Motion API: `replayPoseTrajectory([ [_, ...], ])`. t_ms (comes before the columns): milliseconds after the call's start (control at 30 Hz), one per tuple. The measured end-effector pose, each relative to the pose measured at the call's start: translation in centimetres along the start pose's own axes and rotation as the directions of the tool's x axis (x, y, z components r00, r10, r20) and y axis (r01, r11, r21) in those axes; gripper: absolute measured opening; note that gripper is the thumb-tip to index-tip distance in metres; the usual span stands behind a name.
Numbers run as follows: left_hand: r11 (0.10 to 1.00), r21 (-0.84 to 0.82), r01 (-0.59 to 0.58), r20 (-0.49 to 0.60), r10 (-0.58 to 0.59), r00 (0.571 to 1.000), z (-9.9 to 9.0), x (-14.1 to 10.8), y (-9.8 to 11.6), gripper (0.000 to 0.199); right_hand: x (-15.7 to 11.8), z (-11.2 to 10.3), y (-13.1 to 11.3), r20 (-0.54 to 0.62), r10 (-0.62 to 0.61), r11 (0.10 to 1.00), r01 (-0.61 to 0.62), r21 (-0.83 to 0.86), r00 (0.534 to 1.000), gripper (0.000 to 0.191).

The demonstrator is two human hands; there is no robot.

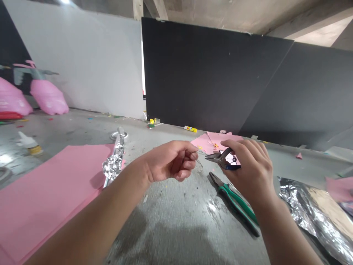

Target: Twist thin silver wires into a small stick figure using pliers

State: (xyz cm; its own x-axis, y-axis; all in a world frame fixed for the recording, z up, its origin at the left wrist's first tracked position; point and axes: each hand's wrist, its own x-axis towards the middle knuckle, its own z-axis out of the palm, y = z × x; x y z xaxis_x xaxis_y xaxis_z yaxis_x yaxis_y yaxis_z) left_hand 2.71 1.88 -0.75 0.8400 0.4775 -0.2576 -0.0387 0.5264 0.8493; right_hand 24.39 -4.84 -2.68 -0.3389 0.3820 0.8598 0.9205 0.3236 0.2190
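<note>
The left forearm (91, 209) and right forearm (278, 232) reach forward over a concrete floor (171, 224), bringing both hands together at chest-like height above it. The left hand (172, 161) is curled almost shut, its fingers (185, 165) pinching a thin wire (200, 159) that pokes out toward the right. The right hand (248, 170) is closed around the blue-and-black handles of small pliers (219, 158), whose tips sit right by the wire; whether they have bitten on it is too small to tell. Keeping the pinch short and the pliers' tips square to the wire looks like the steadiest hold. Green-handled pliers (234, 198) lie below the right hand, beside a crinkled foil sheet (311, 217). Pink paper scraps (215, 141) lie beyond the hands, with a large pink sheet (46, 195) and crumpled foil (114, 162) to the left.
</note>
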Motion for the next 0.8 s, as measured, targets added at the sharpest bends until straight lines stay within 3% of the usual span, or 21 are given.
replayPoseTrajectory([
  [200, 0.98, 0.092, -0.178, 0.046, 0.175, 0.984, 0.2, -0.1, -0.3, 0.027, -0.4, 0.1, -0.3, 0.028, 0.111, 0.993, -0.112, 0.048, 0.993, 0.03],
  [333, 0.863, 0.313, -0.396, 0.006, 0.415, 0.91, 0.3, 0.0, -0.5, 0.029, -0.5, 0.5, -1.0, 0.031, 0.201, 0.977, -0.203, 0.06, 0.979, 0.022],
  [433, 0.704, 0.525, -0.479, -0.023, 0.574, 0.819, 0.5, 0.1, -0.5, 0.027, -0.5, 0.9, -1.6, 0.052, 0.28, 0.954, -0.284, 0.095, 0.958, 0.019],
  [567, 0.476, 0.734, -0.485, -0.006, 0.719, 0.695, 0.6, 0.3, -0.6, 0.026, -0.4, 1.3, -2.0, 0.091, 0.354, 0.919, -0.364, 0.15, 0.931, 0.014],
  [800, 0.034, 0.937, -0.347, 0.094, 0.934, 0.345, 0.8, 0.9, -1.3, 0.015, -0.2, 1.6, -2.7, 0.287, 0.462, 0.785, -0.537, 0.307, 0.839, 0.015],
])
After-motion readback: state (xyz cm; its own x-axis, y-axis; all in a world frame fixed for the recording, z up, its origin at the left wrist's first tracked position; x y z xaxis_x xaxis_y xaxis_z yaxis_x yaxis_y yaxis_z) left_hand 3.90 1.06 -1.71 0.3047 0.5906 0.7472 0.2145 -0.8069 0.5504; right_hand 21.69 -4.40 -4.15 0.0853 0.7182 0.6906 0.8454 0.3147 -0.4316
